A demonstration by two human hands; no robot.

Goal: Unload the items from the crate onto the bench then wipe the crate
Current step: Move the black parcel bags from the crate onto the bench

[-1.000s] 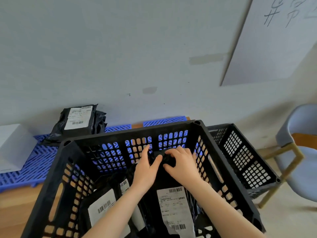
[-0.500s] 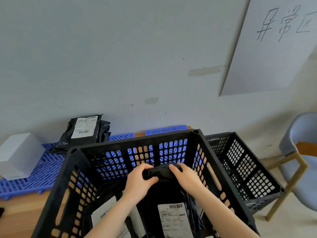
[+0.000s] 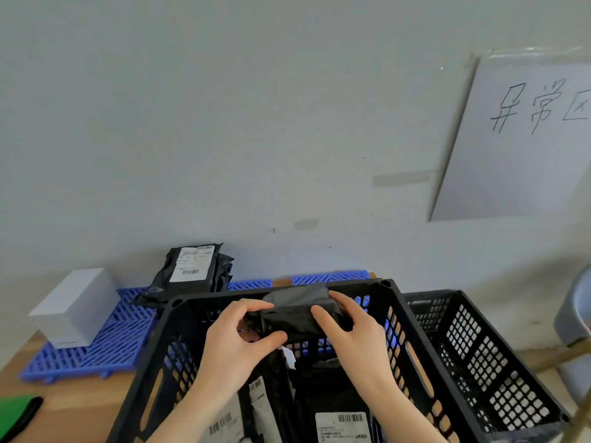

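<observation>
A black slotted crate (image 3: 160,334) stands at the bench's near edge. Both hands hold a small black wrapped parcel (image 3: 295,310) level with the crate's far rim. My left hand (image 3: 238,340) grips its left end, thumb underneath. My right hand (image 3: 350,330) grips its right end. Several black mailer bags with white barcode labels (image 3: 340,425) lie deeper in the crate. On the bench's blue slatted mat (image 3: 105,346) sit a black labelled parcel (image 3: 192,270) and a white box (image 3: 75,306).
A second black crate (image 3: 479,353) stands right of the first, its inside partly hidden. A grey chair (image 3: 575,314) is at the far right edge. A green and black object (image 3: 17,410) lies at the bench's near left corner. The wall with a handwritten sign (image 3: 524,135) rises behind.
Both hands have lifted the small black parcel from inside the crate up to its far rim. The camera has tilted upward.
</observation>
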